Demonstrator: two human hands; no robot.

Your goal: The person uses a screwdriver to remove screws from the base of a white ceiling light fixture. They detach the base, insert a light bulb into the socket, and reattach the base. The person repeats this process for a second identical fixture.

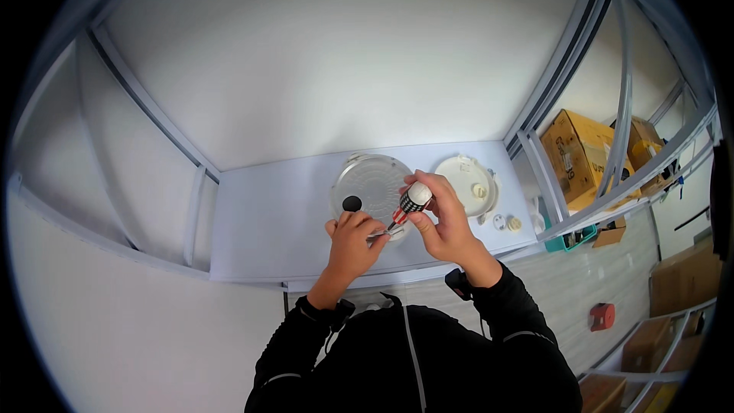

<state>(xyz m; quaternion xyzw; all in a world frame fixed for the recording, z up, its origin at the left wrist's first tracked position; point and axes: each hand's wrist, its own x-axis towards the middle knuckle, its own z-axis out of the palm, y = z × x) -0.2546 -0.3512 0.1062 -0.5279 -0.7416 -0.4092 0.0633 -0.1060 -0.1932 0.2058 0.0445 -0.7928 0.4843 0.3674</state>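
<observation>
My right hand (449,228) is closed round a screwdriver (414,199) with a white-capped, black, white and red handle. Its shaft slants down to the left, and the tip reaches the near rim of a round grey, ribbed cover (371,174) on the table. Beside that tip my left hand (355,246) has its fingers bent and pressed together at the cover's near edge. What they pinch is too small to make out. A black round spot (352,204) shows on the cover, just above my left fingers.
Right of the cover lies a white round housing (451,170) with fittings inside. Two small round parts (506,222) sit near the table's (260,206) right end. Metal frame posts (554,61) flank the table. Beyond stand cardboard boxes (582,154), a teal crate (573,238) and a red stool (602,317).
</observation>
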